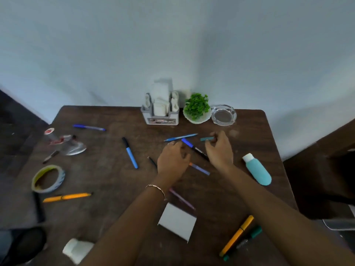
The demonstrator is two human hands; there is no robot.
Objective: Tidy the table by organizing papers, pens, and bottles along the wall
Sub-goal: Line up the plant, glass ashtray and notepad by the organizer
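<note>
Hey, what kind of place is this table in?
Likely a cafe or small eatery, perhaps a home: a napkin holder, a glass ashtray and a small potted plant stand by the wall on a dark wooden table.

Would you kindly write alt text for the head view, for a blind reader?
A person's right hand pinches a teal cap and the left hand curls beside a blue-capped marker, among pens scattered on a wooden table. A napkin holder, potted plant and glass ashtray stand by the wall; a teal bottle lies at right.
</note>
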